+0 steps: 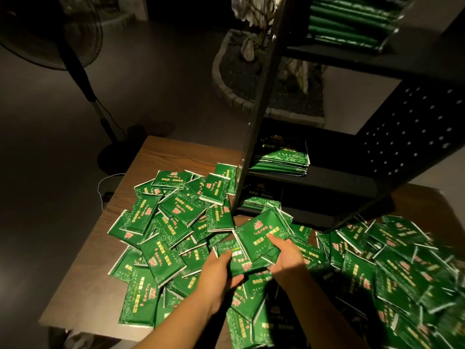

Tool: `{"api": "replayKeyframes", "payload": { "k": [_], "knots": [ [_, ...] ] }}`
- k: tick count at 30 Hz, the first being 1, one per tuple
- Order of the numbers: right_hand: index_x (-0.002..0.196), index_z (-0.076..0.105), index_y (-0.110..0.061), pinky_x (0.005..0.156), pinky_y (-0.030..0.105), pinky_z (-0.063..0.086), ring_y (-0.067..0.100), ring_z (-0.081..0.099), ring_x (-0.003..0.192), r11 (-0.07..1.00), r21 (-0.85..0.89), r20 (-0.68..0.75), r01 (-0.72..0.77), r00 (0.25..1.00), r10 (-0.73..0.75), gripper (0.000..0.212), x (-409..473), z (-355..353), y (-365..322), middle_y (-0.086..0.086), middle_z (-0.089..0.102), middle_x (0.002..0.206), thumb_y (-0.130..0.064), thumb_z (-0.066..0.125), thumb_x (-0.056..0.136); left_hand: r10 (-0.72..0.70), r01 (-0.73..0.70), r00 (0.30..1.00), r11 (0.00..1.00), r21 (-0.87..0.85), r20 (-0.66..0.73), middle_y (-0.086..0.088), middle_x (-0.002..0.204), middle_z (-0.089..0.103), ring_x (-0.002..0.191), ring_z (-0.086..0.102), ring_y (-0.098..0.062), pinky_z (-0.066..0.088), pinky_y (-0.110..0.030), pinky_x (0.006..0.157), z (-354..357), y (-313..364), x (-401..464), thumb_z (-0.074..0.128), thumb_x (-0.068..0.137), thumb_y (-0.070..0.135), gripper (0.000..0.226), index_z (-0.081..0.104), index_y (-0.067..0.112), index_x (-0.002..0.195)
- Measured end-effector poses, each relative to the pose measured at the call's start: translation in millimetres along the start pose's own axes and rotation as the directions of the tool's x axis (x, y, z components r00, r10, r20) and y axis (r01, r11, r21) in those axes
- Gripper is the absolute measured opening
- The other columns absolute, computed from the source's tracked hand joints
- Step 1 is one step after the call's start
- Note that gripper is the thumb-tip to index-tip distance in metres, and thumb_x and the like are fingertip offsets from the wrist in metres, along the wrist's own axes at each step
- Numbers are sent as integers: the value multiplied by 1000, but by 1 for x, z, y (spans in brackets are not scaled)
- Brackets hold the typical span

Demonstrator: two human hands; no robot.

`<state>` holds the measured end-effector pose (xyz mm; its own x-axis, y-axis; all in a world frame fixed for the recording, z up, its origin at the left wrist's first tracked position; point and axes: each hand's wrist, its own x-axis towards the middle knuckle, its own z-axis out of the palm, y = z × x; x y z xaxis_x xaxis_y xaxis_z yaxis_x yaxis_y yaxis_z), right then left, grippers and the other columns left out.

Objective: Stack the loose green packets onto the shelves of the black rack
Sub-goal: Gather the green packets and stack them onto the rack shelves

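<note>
small bundle of green packets held up just above the pile, near centre of the table, just in front of the black rack. right hand pinches the bundle, thumb on the top face, fingers curled under its near edge. left hand grips another packet at its left edge, thumb on top, fingers below, pressed against the bundle's underside. looks like the two are being squared together so several go onto a shelf at once, a guess from the pose.

packets: flat glossy dark green rectangles, white sealed edges, yellow and pink print, pale swirl pattern. thin and slick, likely to slide off each other, which would explain the two-sided hold.

loose packets heaped in a mess over the wooden table, left of the rack post, and more piled right, blurred. rack stands on the far right part of the table; neat stacks already lie on the top shelf, the middle shelf and the lowest shelf. plenty still loose, so the task seems well short of done.

standing fan far left on the floor, planter behind the rack. dim light.
</note>
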<state>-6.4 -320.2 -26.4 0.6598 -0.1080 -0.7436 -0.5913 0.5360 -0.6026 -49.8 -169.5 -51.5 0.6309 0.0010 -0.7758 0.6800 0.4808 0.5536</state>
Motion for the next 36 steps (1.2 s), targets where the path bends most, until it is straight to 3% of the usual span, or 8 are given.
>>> {"api": "replayKeyframes", "payload": {
  "k": [3, 6, 9, 13, 19, 25, 29, 36],
  "knots": [
    [145, 37, -4, 104, 57, 39, 43, 38, 134, 1000, 6, -19, 21, 1000, -21, 56, -3, 5, 2, 21, 43, 144, -5, 59, 93, -13, 11, 1000, 981, -192, -12, -10, 74, 74, 64, 68, -27, 61, -39, 58, 13, 1, -5, 49, 102, 12, 50, 32, 22, 148],
    [153, 25, -18, 112, 65, 25, 41, 20, 145, 999, -24, -34, 41, 999, -42, 80, -4, 6, 6, 7, 20, 161, -8, 69, 87, -38, 40, 999, 954, -299, 13, -21, 103, 74, 79, 72, -39, 61, -44, 53, 22, 0, -9, 47, 104, 12, 55, 25, 27, 152],
    [145, 38, -11, 109, 63, 34, 42, 36, 138, 995, 26, -44, 98, 994, -97, 62, -5, 7, 5, 16, 32, 156, -14, 66, 91, -11, 4, 1000, 947, -320, -19, -17, 143, 53, 92, 72, -42, 62, -48, 71, 22, -2, -12, 49, 104, 14, 66, 15, 37, 156],
    [141, 44, -3, 105, 49, 39, 39, 43, 135, 992, 67, -110, 107, 989, -99, 46, -4, -1, -2, 21, 44, 147, -20, 52, 99, 50, -72, 984, 990, -121, -174, -6, 154, 39, 123, 57, -39, 44, -58, 105, 11, -2, -6, 52, 98, 33, 65, 19, 39, 154],
    [143, 47, -15, 114, 55, 29, 38, 34, 141, 998, -24, -92, 61, 994, -63, 52, -13, 3, 7, 15, 34, 154, -17, 59, 92, 105, -110, 978, 994, -16, -178, -7, 150, 43, 126, 53, -38, 39, -61, 107, 11, -1, -5, 54, 97, 27, 53, 34, 46, 141],
    [117, 61, 1, 92, 47, 51, 38, 64, 106, 990, -134, -35, 49, 998, -54, 25, -15, 16, 15, 24, 67, 110, -9, 53, 96, 114, -110, 993, 983, -144, 21, -19, 98, 75, 83, 73, -29, 60, -39, 71, 24, 9, -18, 43, 102, 17, 24, 60, 11, 118],
    [147, 33, -11, 110, 53, 32, 35, 34, 140, 923, -343, 51, 176, 984, -169, 55, -23, 11, 8, 14, 34, 155, -10, 52, 95, 94, -75, 979, 991, -112, 183, -18, 99, 74, 77, 73, -26, 58, -35, 69, 17, 21, -21, 38, 103, 41, 44, 67, 9, 108],
    [156, 16, -20, 116, 38, 23, 20, 22, 147, 787, -521, 259, 330, 940, -223, 64, -34, 16, -3, 2, 19, 162, -20, 49, 100, 176, -286, 937, 884, 371, 302, -6, 91, 71, 69, 71, -4, 53, -18, 61, 21, 55, -22, 48, 102, 29, 24, 64, 12, 104]
  ]
}}
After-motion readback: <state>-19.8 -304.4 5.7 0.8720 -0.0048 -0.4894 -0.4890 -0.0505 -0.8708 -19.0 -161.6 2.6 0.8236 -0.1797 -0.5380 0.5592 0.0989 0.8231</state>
